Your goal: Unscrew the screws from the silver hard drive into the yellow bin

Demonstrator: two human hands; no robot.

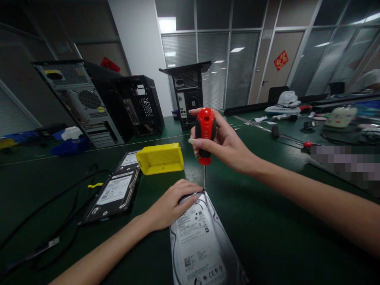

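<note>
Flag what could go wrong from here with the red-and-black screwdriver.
The red-and-black screwdriver could slip at the far corner of the silver rectangular metal hard drive and might jab the left hand lying close to its tip. The drive might also pivot, since that hand rests only near its far end.

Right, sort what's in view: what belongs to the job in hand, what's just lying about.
In the job:
red-and-black screwdriver, in the right hand, tip at the drive's far corner
silver hard drive, under the left hand

Apparently just lying about:
yellow bin
two dark drives with white labels
three computer cases
</note>
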